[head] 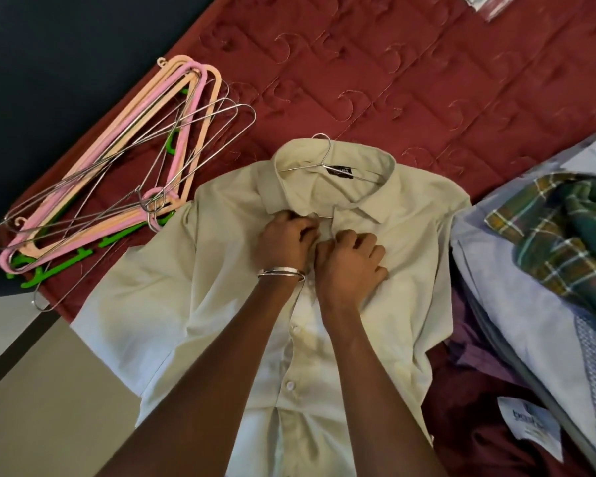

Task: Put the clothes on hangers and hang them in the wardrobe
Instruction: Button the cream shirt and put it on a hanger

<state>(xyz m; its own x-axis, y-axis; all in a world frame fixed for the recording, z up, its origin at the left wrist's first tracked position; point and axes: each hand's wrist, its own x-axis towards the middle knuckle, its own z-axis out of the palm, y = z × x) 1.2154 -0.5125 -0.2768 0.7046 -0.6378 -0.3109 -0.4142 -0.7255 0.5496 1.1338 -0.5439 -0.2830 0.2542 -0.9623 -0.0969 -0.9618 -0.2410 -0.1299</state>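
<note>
A beige short-sleeved shirt (pixel 200 270) lies face up on the red mattress (pixel 393 80). A wire hanger (pixel 324 149) sits inside its collar, hook sticking out past the top. My left hand (pixel 284 241) and my right hand (pixel 350 261) meet just below the collar, and each pinches the shirt's front edge at the top button. A metal bangle circles my left wrist. The button itself is hidden under my fingers.
A heap of pink, peach, green and wire hangers (pixel 117 180) lies at the mattress's left edge. To the right sits a pile of clothes: a pale blue shirt (pixel 516 297), a green plaid garment (pixel 565 228), and purple and maroon fabric (pixel 479 407).
</note>
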